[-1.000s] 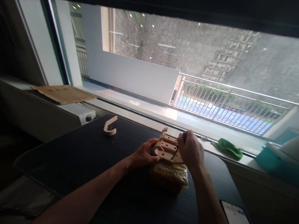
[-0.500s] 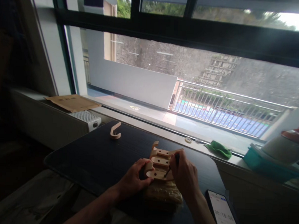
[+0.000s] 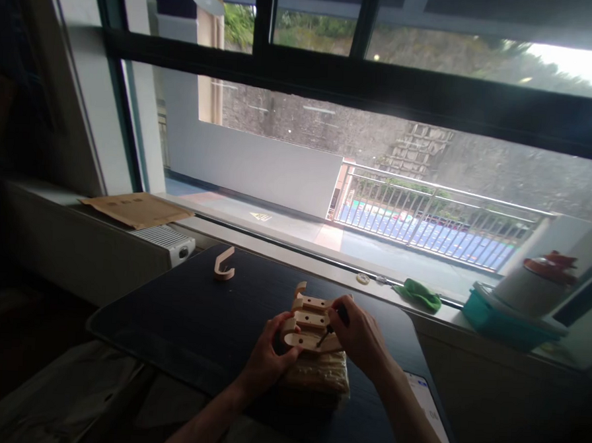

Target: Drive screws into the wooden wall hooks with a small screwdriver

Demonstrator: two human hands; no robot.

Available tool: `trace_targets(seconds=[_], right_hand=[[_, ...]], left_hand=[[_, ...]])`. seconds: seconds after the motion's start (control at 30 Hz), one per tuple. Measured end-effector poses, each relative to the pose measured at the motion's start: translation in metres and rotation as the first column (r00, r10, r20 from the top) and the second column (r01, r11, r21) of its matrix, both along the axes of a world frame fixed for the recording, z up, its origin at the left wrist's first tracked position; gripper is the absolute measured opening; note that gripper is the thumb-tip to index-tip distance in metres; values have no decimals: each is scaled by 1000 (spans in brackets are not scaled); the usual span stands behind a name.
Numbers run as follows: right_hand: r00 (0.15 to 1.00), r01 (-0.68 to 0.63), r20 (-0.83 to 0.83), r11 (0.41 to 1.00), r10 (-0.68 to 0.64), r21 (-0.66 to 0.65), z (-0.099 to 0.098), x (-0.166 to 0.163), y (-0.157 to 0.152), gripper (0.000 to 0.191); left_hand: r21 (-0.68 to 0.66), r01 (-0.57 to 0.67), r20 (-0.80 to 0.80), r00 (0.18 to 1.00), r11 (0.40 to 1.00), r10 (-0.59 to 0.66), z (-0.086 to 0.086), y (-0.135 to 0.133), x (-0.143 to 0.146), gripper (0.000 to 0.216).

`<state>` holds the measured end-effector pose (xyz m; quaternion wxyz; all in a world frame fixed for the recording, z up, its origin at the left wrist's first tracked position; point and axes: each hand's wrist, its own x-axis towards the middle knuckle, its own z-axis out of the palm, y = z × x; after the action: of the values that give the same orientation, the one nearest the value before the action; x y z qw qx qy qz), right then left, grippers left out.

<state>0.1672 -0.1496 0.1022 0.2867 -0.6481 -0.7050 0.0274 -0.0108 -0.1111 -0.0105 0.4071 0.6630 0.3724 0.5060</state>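
Note:
Three wooden hooks (image 3: 309, 321) lie stacked side by side on a clear plastic packet (image 3: 318, 375) of more wooden pieces, on a dark table (image 3: 186, 321). My left hand (image 3: 266, 355) grips the nearest hook at its curved left end. My right hand (image 3: 357, 337) is closed round a small dark-handled screwdriver (image 3: 331, 324), whose tip rests on the nearest hook. A single wooden hook (image 3: 223, 265) lies apart near the table's far left corner.
A phone (image 3: 428, 407) with a lit screen lies at the table's right. On the windowsill are a green cloth (image 3: 418, 294), a teal box (image 3: 506, 318) with a white container on it, a white device (image 3: 169, 238) and cardboard (image 3: 136, 208).
The view has tilted up and pulled back, so hands and hooks sit lower in the frame. Both hands keep their hold on the hook and the screwdriver.

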Motion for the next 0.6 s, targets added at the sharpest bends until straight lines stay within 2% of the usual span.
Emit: trace_targets(seconds=[0.13, 0.33, 0.4, 0.53, 0.6], right_hand=[[1000, 5, -8, 1000, -5, 12, -5, 5, 3, 19], [995, 80, 63, 997, -80, -2, -6, 2, 14, 20], [994, 36, 100, 998, -32, -43, 1, 2, 14, 17], [978, -136, 136, 979, 157, -153, 21, 1, 10, 10], [967, -166, 165, 970, 196, -180, 27, 0, 10, 10]], left_hand=[[-70, 44, 86, 996, 997, -38, -10, -2, 1, 50], [-101, 80, 105, 992, 992, -69, -10, -1, -4, 47], [-92, 65, 94, 994, 994, -56, -11, -2, -5, 45], [-22, 29, 72, 997, 999, -28, -15, -3, -5, 37], [11, 10, 71, 997, 1000, -11, -17, -4, -4, 35]])
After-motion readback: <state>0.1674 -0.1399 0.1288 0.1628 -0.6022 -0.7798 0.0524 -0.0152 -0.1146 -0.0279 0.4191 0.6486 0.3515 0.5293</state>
